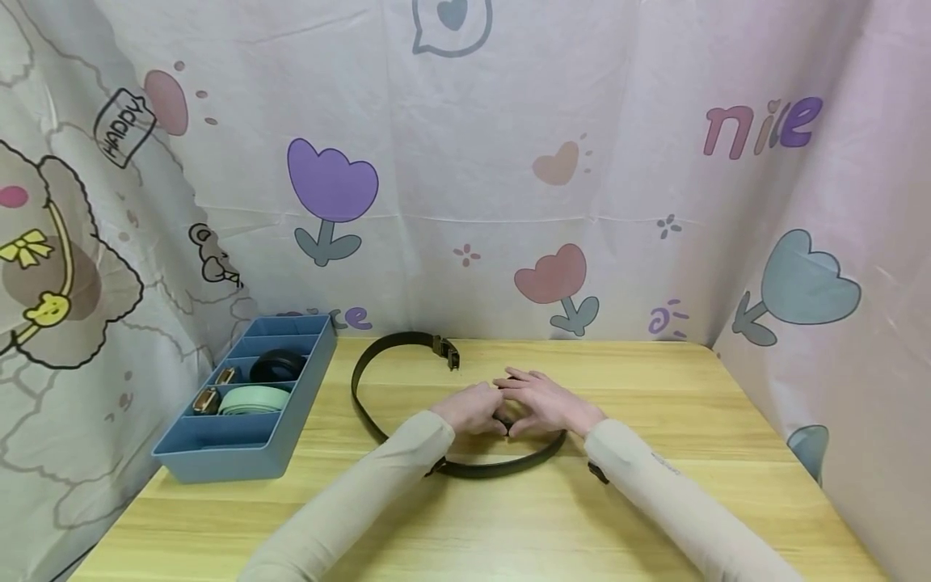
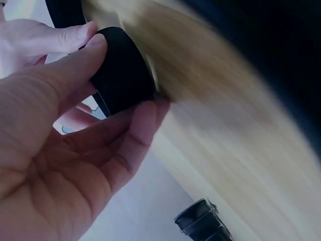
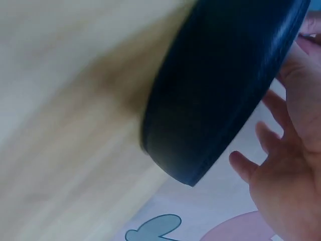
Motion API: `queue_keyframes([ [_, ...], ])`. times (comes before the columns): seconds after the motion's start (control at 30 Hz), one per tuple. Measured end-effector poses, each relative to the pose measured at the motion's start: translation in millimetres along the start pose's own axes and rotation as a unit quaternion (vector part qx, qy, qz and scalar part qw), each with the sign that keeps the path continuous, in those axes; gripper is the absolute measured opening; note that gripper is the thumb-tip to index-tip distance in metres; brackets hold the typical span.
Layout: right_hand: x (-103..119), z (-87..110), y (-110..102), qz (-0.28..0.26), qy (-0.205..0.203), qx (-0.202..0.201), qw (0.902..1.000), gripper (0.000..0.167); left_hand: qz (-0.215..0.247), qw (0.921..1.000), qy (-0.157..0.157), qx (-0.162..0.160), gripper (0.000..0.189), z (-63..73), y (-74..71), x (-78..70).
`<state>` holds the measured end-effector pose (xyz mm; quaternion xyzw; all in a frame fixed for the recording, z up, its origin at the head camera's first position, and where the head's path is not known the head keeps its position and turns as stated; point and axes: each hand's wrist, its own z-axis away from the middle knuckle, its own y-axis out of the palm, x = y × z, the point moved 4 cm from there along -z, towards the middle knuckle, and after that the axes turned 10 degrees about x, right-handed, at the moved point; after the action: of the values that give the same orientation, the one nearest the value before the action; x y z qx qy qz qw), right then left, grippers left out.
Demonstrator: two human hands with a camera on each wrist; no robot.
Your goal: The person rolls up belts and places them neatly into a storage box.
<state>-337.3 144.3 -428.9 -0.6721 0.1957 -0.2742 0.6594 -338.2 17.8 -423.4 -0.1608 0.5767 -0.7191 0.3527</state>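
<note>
A black belt (image 1: 494,469) lies on its edge in a wide curve over the wooden table, its metal buckle (image 1: 445,349) at the far end. Near the table's middle, both hands meet at the belt's other end. My left hand (image 1: 473,406) pinches a bent section of the belt (image 2: 125,70) between thumb and fingertips. Opposite it, my right hand (image 1: 547,402) holds the same section, its thumb against the strap and some fingers spread loosely. In the right wrist view, the broad strap (image 3: 215,95) crosses in front and hides part of that hand.
To the left stands a blue divided tray (image 1: 305,412). Inside are a rolled black belt (image 1: 278,365), a rolled mint-green belt (image 1: 254,399) and gold-coloured buckles (image 1: 207,400). A printed curtain (image 1: 465,162) hangs behind the table and along both sides.
</note>
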Motion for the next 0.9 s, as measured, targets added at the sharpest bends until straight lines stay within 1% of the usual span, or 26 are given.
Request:
queue_keyframes([
  [0.1,-2.0,-3.9,-0.7,0.013,-0.006,-0.001,0.9999,0.069,0.000,0.9999,0.000,-0.011,0.014,0.2,1.9,-0.7],
  [0.2,-2.9,-6.1,-0.8,0.013,-0.018,-0.024,0.9995,0.053,0.012,0.9993,-0.004,-0.035,0.017,0.7,4.0,-2.3],
  [0.23,-3.3,-6.9,-0.5,0.009,-0.019,-0.029,0.9994,0.047,0.015,0.9989,-0.008,-0.044,0.015,0.9,4.4,-2.8],
  [0.33,-6.7,-9.8,0.2,-0.023,-0.013,-0.033,0.9991,0.033,0.024,0.9968,-0.027,-0.072,0.010,0.4,4.1,-2.9],
  [0.4,-10.2,-11.7,0.0,-0.039,-0.003,-0.030,0.9988,0.026,0.036,0.9950,-0.040,-0.084,0.019,-1.0,2.8,-2.6],
  [0.47,-12.3,-14.6,-0.1,-0.053,0.003,-0.024,0.9983,0.021,0.053,0.9933,-0.055,-0.087,0.026,-2.2,2.0,-1.7],
  [0.53,-13.6,-16.9,-0.8,-0.060,0.001,-0.022,0.9979,0.016,0.070,0.9913,-0.070,-0.087,0.029,-4.3,0.9,-0.9],
  [0.63,-13.9,-18.9,-2.9,-0.050,-0.003,-0.019,0.9986,0.011,0.090,0.9880,-0.090,-0.087,0.026,-8.9,-1.3,0.3],
  [0.73,-13.6,-18.6,-6.4,-0.015,-0.001,-0.026,0.9996,0.009,0.096,0.9852,-0.108,-0.092,0.028,-14.3,-4.5,3.2],
  [0.83,-12.4,-15.5,-9.5,0.009,-0.005,-0.030,0.9995,0.010,0.098,0.9834,-0.123,-0.092,0.033,-18.5,-7.5,8.3],
  [0.9,-11.1,-13.4,-9.9,0.010,-0.014,-0.018,0.9997,0.016,0.093,0.9840,-0.123,-0.090,0.032,-18.9,-9.6,12.3],
])
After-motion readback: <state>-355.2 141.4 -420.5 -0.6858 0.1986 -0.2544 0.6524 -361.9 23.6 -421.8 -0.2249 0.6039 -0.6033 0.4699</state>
